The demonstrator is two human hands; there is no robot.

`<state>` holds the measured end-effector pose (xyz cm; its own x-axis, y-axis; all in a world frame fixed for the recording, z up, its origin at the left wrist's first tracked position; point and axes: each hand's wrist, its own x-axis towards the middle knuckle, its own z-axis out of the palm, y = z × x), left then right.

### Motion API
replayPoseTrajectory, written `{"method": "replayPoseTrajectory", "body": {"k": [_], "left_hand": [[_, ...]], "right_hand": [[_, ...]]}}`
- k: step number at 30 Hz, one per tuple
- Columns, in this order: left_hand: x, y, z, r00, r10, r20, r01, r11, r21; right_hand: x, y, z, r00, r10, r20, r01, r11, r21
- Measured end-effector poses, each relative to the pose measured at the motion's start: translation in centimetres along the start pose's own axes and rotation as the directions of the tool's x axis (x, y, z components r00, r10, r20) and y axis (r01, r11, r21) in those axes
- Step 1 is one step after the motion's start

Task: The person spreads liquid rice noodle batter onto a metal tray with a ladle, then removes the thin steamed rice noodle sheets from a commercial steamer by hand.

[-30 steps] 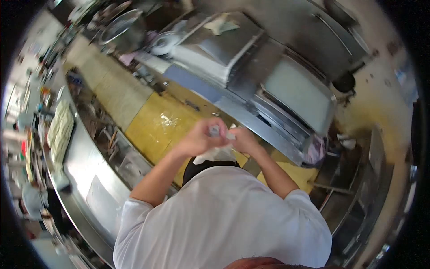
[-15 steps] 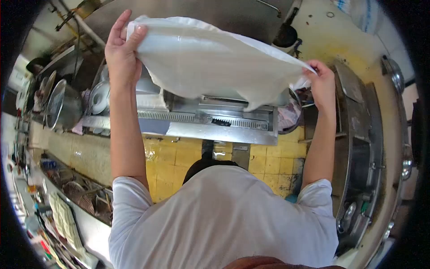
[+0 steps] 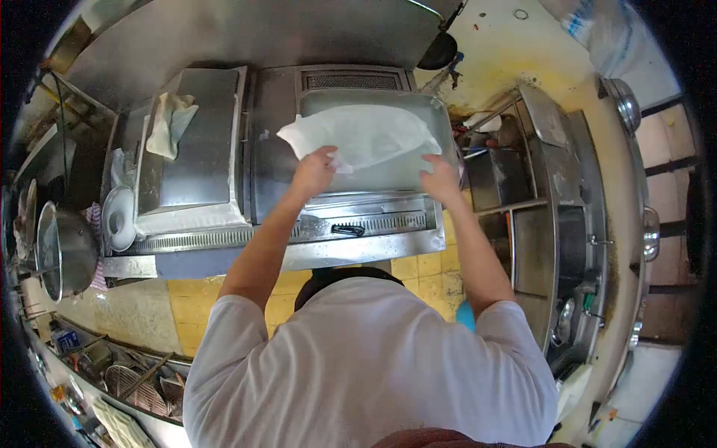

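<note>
A thin white cloth (image 3: 366, 134) lies spread and puffed up over a rectangular steel pan (image 3: 396, 173), whose pale surface shows around it. My left hand (image 3: 312, 176) is at the near edge of the cloth, its bent fingers apart and right at the fabric. Beside the cloth's near right corner is my right hand (image 3: 442, 181), thumb and fingers parted.
Left of the pan is a steel lid (image 3: 190, 160) with a crumpled cream cloth (image 3: 170, 125) on it. Along the counter's front runs a slotted channel (image 3: 399, 221) holding a small black object (image 3: 347, 231). A steel rack (image 3: 534, 216) stands at right, a large pot (image 3: 69, 250) at left.
The cloth, stretched high between both hands before, has come down onto the pan. My hands have lowered and moved closer together, and the pan and lid now show.
</note>
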<state>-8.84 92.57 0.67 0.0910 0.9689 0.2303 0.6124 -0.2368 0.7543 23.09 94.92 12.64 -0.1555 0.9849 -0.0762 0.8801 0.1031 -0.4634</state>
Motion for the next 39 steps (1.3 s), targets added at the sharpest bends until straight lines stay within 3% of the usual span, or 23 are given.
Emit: {"method": "replayPoseTrajectory", "body": {"k": [2, 4, 6, 8, 9, 11, 12, 13, 14, 15, 17, 19, 23, 24, 26, 28, 29, 30, 31, 33, 36, 38, 39], "left_hand": [[-0.1, 0.9, 1.5, 0.994, -0.107, 0.03, 0.105, 0.993, 0.048], [-0.3, 0.8, 2.1, 0.977, -0.209, 0.051, 0.203, 0.973, 0.109], [-0.3, 0.0, 2.3, 0.941, -0.259, 0.219, 0.23, 0.962, 0.149], [-0.3, 0.0, 2.5, 0.93, -0.285, 0.233, 0.248, 0.953, 0.177], [-0.4, 0.0, 2.6, 0.919, -0.311, 0.244, 0.264, 0.942, 0.205], [-0.2, 0.4, 2.5, 0.91, -0.351, 0.221, 0.298, 0.924, 0.241], [-0.2, 0.7, 2.5, 0.9, -0.385, 0.203, 0.327, 0.906, 0.269], [-0.3, 1.1, 2.3, 0.897, -0.395, 0.199, 0.337, 0.902, 0.27], [-0.2, 1.5, 2.2, 0.904, -0.383, 0.189, 0.327, 0.906, 0.27], [-0.2, 1.7, 2.1, 0.912, -0.37, 0.176, 0.316, 0.909, 0.271], [-0.3, 0.4, 2.9, 0.931, -0.312, 0.19, 0.247, 0.921, 0.303], [0.0, 0.7, 2.7, 0.944, -0.255, 0.207, 0.176, 0.925, 0.338], [-0.1, 1.4, 3.0, 0.888, -0.376, 0.264, 0.299, 0.909, 0.29], [0.1, 1.2, 3.2, 0.86, -0.41, 0.302, 0.358, 0.909, 0.216], [0.6, 1.0, 3.9, 0.866, -0.408, 0.288, 0.387, 0.913, 0.129], [1.7, 1.8, 3.9, 0.87, -0.409, 0.275, 0.416, 0.909, 0.037], [2.7, 3.8, 3.6, 0.928, -0.347, 0.14, 0.355, 0.934, -0.041], [3.7, 6.1, 3.2, 0.959, -0.285, 0.0, 0.283, 0.953, -0.109], [5.0, 9.3, 2.3, 0.98, -0.184, -0.071, 0.178, 0.98, -0.086], [8.0, 14.7, 0.3, 0.988, -0.071, -0.14, 0.065, 0.997, -0.043], [10.9, 19.3, -2.2, 0.966, 0.08, -0.247, -0.074, 0.997, 0.033], [11.7, 20.6, -4.8, 0.847, 0.271, -0.457, -0.24, 0.962, 0.127], [11.7, 21.9, -6.4, 0.826, 0.2, -0.527, -0.178, 0.98, 0.094]], "right_hand": [[1.6, 2.6, 5.7, 0.965, -0.256, -0.051, 0.256, 0.967, -0.001], [2.0, 1.4, 8.1, 0.951, -0.307, -0.036, 0.306, 0.952, -0.029], [2.6, 1.3, 9.6, 0.931, -0.364, -0.018, 0.363, 0.93, -0.052], [3.6, 1.9, 11.1, 0.948, -0.259, 0.185, 0.294, 0.935, -0.196], [3.9, 0.6, 10.2, 0.946, -0.261, 0.19, 0.297, 0.936, -0.19], [4.7, -3.8, 6.8, 0.864, 0.161, 0.477, 0.048, 0.917, -0.397], [4.8, -3.3, 7.3, 0.862, 0.154, 0.484, 0.058, 0.917, -0.395], [4.4, -2.1, 8.1, 0.944, -0.139, 0.3, 0.223, 0.938, -0.267], [4.2, -1.0, 8.6, 0.913, -0.403, 0.062, 0.407, 0.897, -0.173], [4.4, -0.5, 8.7, 0.909, -0.412, 0.065, 0.417, 0.893, -0.168], [5.4, 0.2, 8.7, 0.909, -0.154, 0.388, 0.241, 0.952, -0.188], [5.2, 0.3, 8.6, 0.922, -0.248, 0.298, 0.323, 0.916, -0.239], [5.6, 4.1, 9.9, 0.87, -0.491, 0.057, 0.487, 0.834, -0.259], [5.8, 5.1, 9.9, 0.869, -0.493, 0.05, 0.489, 0.836, -0.249], [7.0, 6.6, 9.8, 0.862, -0.387, 0.328, 0.459, 0.87, -0.179], [6.4, 3.5, 5.2, 0.889, -0.334, 0.313, 0.375, 0.923, -0.082], [5.9, 2.1, 3.7, 0.911, -0.265, 0.316, 0.277, 0.961, 0.008], [6.7, 2.0, 4.1, 0.931, -0.32, 0.179, 0.273, 0.931, 0.243], [7.9, 1.6, 4.5, 0.943, -0.331, 0.033, 0.28, 0.842, 0.462], [8.9, -3.2, 0.4, 0.909, -0.407, 0.091, 0.129, 0.482, 0.866], [10.0, -4.8, -1.2, 0.872, -0.461, 0.163, 0.165, 0.591, 0.789], [9.5, -3.0, -0.3, 0.878, -0.437, 0.195, 0.171, 0.667, 0.725], [9.2, -1.6, 0.5, 0.884, -0.406, 0.231, 0.172, 0.742, 0.648]]}}
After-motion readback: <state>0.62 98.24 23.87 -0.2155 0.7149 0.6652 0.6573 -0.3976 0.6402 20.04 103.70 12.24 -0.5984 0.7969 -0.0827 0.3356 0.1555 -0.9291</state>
